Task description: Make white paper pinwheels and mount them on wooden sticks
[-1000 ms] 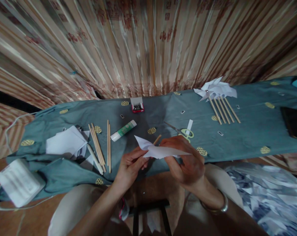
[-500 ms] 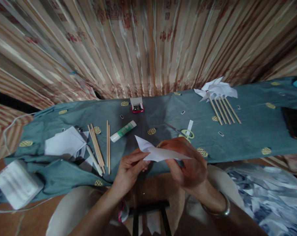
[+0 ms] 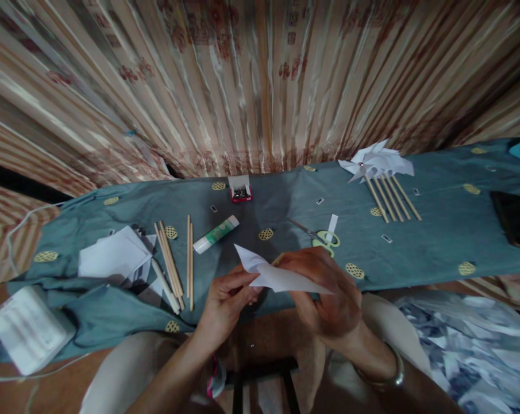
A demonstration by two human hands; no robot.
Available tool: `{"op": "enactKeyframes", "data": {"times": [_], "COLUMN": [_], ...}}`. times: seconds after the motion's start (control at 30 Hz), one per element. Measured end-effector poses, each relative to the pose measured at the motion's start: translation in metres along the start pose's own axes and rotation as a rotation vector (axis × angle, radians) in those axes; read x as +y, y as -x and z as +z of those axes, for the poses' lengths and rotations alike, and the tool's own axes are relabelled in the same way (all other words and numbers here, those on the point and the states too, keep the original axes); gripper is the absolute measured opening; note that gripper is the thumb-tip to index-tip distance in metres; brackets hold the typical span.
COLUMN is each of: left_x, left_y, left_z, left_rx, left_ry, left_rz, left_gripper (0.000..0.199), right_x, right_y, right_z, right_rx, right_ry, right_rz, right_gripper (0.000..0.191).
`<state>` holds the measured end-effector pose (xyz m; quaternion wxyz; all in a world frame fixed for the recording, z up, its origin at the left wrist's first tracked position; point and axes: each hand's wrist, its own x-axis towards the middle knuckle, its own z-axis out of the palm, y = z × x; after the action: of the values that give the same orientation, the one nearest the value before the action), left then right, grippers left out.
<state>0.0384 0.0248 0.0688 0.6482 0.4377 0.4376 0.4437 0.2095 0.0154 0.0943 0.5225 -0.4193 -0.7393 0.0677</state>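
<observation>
Between my hands, above the near edge of the cloth, is a partly folded white sheet of paper (image 3: 281, 277). My left hand (image 3: 229, 299) pinches its left side between thumb and fingers. On the right, my right hand (image 3: 324, 287) is closed on the same paper, which hides some of its fingers. A thin wooden stick's end seems to show by the right knuckles, too small to make out. Beyond the hands lie green-handled scissors (image 3: 324, 238) beside a white paper strip (image 3: 332, 226), and a green and white glue stick (image 3: 216, 234).
Wooden sticks (image 3: 189, 264), a white pen (image 3: 165, 284) and a stack of paper (image 3: 113, 253) lie left. A red box of metal pins (image 3: 241, 192) stands at the back. Paper pinwheels (image 3: 380, 160) and a phone (image 3: 513, 218) lie right; a white device (image 3: 31, 329) sits front left.
The hands and paper keep nearly the same pose and grip. The whole view has shifted slightly, so things sit a little lower in the picture.
</observation>
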Motion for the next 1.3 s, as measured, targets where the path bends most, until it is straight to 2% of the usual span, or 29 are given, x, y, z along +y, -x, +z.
{"op": "enactKeyframes", "data": {"times": [0.17,0.43,0.6,0.83,1.2,1.3], "left_x": [-0.0017,-0.0032,-0.0038,-0.0041,-0.0004,-0.0034], "left_y": [0.0005,0.0011,0.0020,0.0000,-0.0007,-0.0011], "left_z": [-0.0008,-0.0027,-0.0014,-0.0001,-0.0013,-0.0030], "left_rx": [-0.007,-0.056,-0.062,-0.037,-0.016,-0.011], "left_ry": [-0.034,-0.089,-0.036,-0.031,-0.037,-0.016], "left_rz": [-0.047,-0.050,-0.046,-0.019,0.006,0.014], "left_gripper": [0.033,0.048,0.054,0.043,0.038,0.029], "right_x": [-0.0027,-0.0026,-0.0028,-0.0034,-0.0033,-0.0034], "right_y": [-0.0039,-0.0030,-0.0029,-0.0016,-0.0003,-0.0010], "right_z": [0.0011,-0.0024,-0.0038,-0.0035,-0.0016,-0.0013], "right_rx": [0.013,-0.021,-0.023,-0.006,-0.014,-0.036], "right_ry": [0.025,0.014,0.031,0.012,-0.004,0.015], "right_rz": [-0.022,0.003,0.016,0.012,0.035,0.027], "right_gripper": [0.018,0.017,0.016,0.019,0.018,0.016]}}
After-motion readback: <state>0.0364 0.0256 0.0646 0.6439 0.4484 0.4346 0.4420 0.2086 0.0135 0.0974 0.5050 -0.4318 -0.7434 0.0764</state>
